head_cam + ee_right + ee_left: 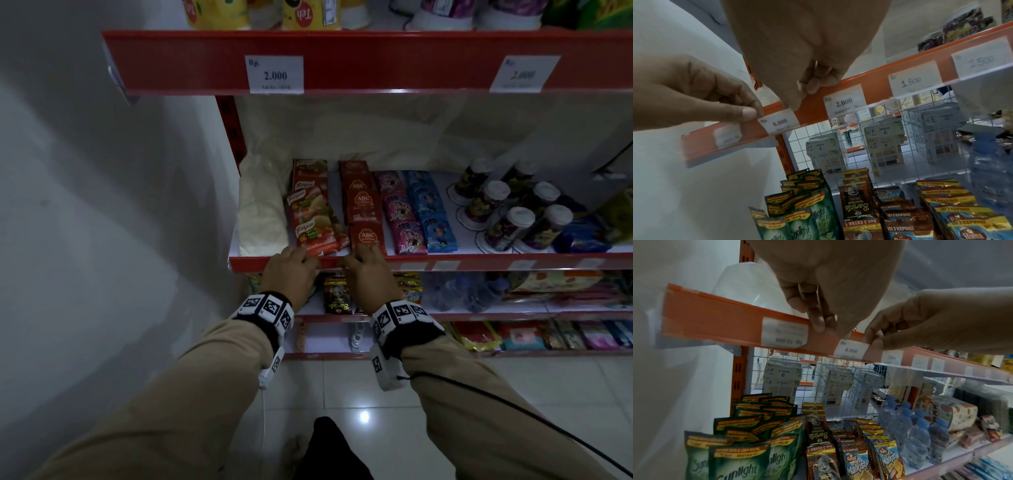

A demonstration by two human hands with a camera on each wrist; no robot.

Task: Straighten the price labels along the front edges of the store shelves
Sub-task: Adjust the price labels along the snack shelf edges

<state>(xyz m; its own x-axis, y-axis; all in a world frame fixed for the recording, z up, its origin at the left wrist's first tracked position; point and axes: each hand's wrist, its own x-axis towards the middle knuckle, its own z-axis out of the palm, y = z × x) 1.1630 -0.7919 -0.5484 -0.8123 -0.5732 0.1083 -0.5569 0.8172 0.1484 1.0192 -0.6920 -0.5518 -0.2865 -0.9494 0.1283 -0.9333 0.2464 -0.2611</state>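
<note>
A white price label marked 8.000 [780, 123] sits in the red shelf-edge rail [715, 324] of the middle shelf, its lower edge hanging a little below the rail. My left hand [830, 331] pinches its upper left corner with thumb and fingers. My right hand [801, 95] pinches its upper right corner. In the head view both hands [301, 263] [352, 263] lie side by side on the rail and hide the label. Left of it, a label marked 10.000 [785, 335] sits upside down in the rail.
More labels follow to the right: 2.000 [844, 100] and 1.500 [912, 81]. The upper shelf carries two 2.000 labels [274, 74] [524, 73]. Sachets [364, 236] lie just behind my hands. Sunlight pouches [740, 464] and water bottles [916, 434] stand below. A white wall [102, 205] closes the left.
</note>
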